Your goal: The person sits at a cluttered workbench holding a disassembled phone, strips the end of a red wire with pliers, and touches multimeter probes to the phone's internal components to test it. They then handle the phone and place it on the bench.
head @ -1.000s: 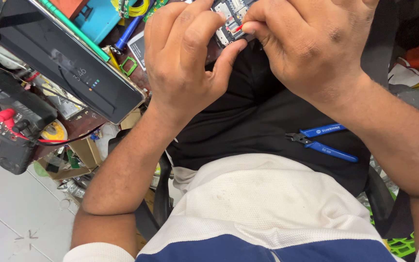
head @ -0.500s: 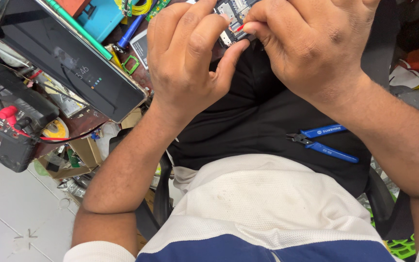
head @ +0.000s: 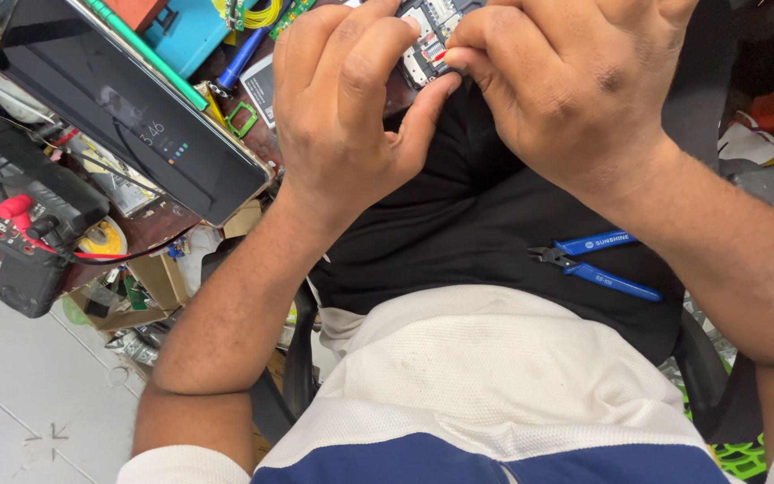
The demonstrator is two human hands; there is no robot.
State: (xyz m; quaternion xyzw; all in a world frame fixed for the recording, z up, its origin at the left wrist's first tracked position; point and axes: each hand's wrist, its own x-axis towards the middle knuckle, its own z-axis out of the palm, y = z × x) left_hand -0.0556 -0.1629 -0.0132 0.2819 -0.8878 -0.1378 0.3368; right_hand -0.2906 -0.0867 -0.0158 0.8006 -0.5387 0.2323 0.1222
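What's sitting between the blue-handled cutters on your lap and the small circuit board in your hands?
In the head view, only black cloth lies between the blue-handled cutters and the circuit board; no tool or part shows there.

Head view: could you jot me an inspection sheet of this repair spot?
Surface: dark wooden bench, crowded, at the upper left.
Job's things: small circuit board held up between both hands.
Clutter: phone with lit screen, meter, blue box, blue pliers lying on the black lap cloth.
Grippers: left hand and right hand both pinch the board; fingertips meet on it.
Cables: red lead from the meter, yellow wire coil.
Surroundings: pale tiled floor, boxes under the bench, chair arm.
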